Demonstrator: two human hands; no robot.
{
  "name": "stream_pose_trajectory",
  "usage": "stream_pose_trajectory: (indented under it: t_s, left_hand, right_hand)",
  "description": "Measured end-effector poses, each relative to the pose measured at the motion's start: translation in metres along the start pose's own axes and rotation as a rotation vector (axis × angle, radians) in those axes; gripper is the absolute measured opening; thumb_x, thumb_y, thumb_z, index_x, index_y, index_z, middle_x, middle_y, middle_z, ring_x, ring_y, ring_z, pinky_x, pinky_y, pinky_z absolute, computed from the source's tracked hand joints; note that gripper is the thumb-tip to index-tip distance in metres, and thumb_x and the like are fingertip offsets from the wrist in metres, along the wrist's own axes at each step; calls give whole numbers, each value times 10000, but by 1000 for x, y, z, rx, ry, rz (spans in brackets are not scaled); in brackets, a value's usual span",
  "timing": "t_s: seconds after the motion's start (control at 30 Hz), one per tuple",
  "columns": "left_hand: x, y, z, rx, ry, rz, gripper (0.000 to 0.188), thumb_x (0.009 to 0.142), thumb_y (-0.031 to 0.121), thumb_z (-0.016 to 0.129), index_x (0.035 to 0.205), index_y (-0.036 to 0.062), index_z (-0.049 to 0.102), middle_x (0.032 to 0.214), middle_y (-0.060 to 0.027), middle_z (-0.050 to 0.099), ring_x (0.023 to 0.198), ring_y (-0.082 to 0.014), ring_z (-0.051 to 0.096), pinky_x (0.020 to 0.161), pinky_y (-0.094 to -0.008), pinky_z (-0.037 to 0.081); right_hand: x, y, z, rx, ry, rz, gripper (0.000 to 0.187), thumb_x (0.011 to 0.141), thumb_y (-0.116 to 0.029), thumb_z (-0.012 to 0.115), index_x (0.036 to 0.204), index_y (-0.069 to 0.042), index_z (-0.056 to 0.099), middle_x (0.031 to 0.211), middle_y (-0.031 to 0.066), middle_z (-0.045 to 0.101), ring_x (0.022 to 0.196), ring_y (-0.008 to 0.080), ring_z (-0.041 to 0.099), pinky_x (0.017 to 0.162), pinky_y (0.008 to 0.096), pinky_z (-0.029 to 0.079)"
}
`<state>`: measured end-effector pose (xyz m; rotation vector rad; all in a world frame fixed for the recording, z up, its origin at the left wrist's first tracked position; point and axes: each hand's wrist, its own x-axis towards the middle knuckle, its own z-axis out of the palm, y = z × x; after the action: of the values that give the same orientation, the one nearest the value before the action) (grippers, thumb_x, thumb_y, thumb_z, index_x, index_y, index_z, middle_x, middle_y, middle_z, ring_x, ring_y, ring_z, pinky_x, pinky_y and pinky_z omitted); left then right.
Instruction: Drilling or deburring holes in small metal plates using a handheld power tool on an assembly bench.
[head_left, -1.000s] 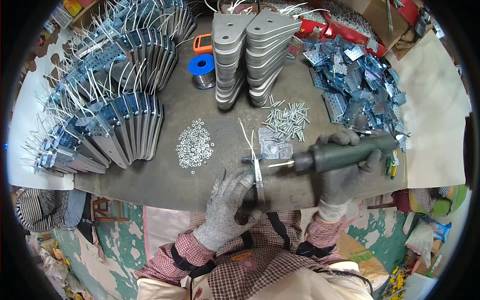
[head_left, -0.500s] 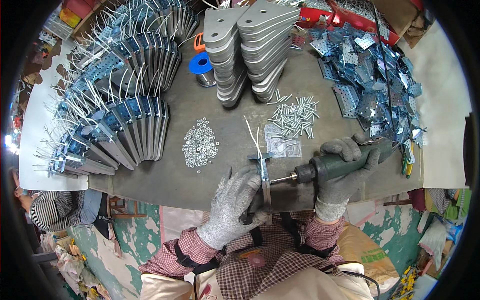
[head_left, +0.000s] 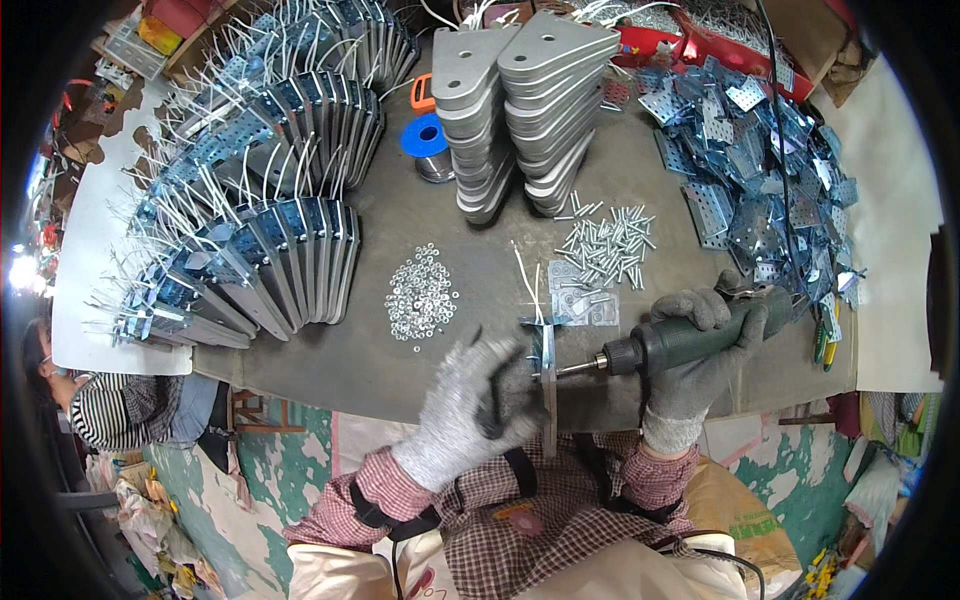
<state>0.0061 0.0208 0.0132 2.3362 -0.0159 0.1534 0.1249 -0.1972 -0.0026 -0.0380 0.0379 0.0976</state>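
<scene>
My right hand [head_left: 690, 350], in a grey glove, is wrapped round a dark green electric screwdriver [head_left: 665, 342]. The tool lies nearly level, and its bit points left and meets a grey metal plate [head_left: 549, 400]. That plate stands edge-on at the table's front edge, with a blue-tinted metal bracket [head_left: 538, 340] and two white wires [head_left: 526, 272] at its far end. My left hand [head_left: 465, 395], also gloved, is just left of the plate. Motion smears its fingers, so whether they touch the plate is unclear.
Loose screws [head_left: 608, 245] lie partly over a clear plastic sheet. Small nuts [head_left: 421, 292] form a pile further left. Stacked grey plates [head_left: 557, 100], a solder wire spool [head_left: 428, 145], perforated brackets [head_left: 740, 150] and rows of wired plates [head_left: 290, 250] surround them. A black cable [head_left: 776, 120] hangs at right.
My left hand's fingers have moved off the plate's side and blurred. The screwdriver bit still meets the plate. The whole view has shifted slightly, so the table things appear further right.
</scene>
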Motion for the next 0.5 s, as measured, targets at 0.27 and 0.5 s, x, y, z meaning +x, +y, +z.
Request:
stream_pose_trajectory:
  t_s: [0.27,0.5]
  left_hand:
    - [48,-26,-40,950,-23,188,259,804,140,682,1033,20,688,1168,-150,632,1220,-328,553,1121,-478,379]
    - [71,-14,-45,859,-137,174,177,764,82,704,914,22,632,1053,-147,630,1044,-291,627,1000,-422,471]
  right_hand:
    - [0,0,0,8,28,20,328,970,-336,683,1194,-115,591,784,-29,466,778,112,491,881,356,457]
    - [3,-4,-2,-40,16,34,356,984,-348,662,1232,-106,575,793,-33,487,769,109,507,894,373,461]
